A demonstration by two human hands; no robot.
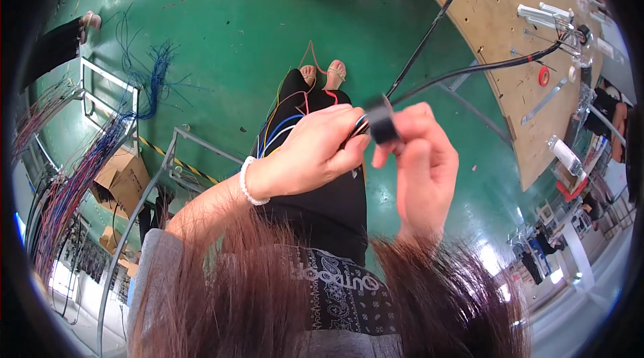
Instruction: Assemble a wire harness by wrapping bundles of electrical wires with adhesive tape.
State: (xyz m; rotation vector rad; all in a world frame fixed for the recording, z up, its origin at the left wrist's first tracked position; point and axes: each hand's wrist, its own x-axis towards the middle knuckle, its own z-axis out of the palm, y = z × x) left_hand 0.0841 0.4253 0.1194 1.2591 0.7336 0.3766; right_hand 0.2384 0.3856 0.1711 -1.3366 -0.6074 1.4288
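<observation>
My left hand (312, 147) is closed round a bundle of wires in several colours. Blue, white and yellow wires (280, 129) trail from it toward my lap. My right hand (426, 163) pinches a roll of black tape (383, 121), slightly blurred, right beside the left fingertips. The tape roll hides the spot where the bundle passes between my hands. Beyond it, a black-wrapped cable (469, 71) runs right to the board, and a second black cable (433, 26) slants up toward the top edge.
A brown board (500, 100) on the right bears clear plastic-wrapped fixtures (547, 16) and a red tape roll (543, 76). At left, a metal frame (111, 73) carries hanging wire bundles (87, 180). Cardboard boxes (121, 180) stand below; another person's foot (91, 20) shows upper left.
</observation>
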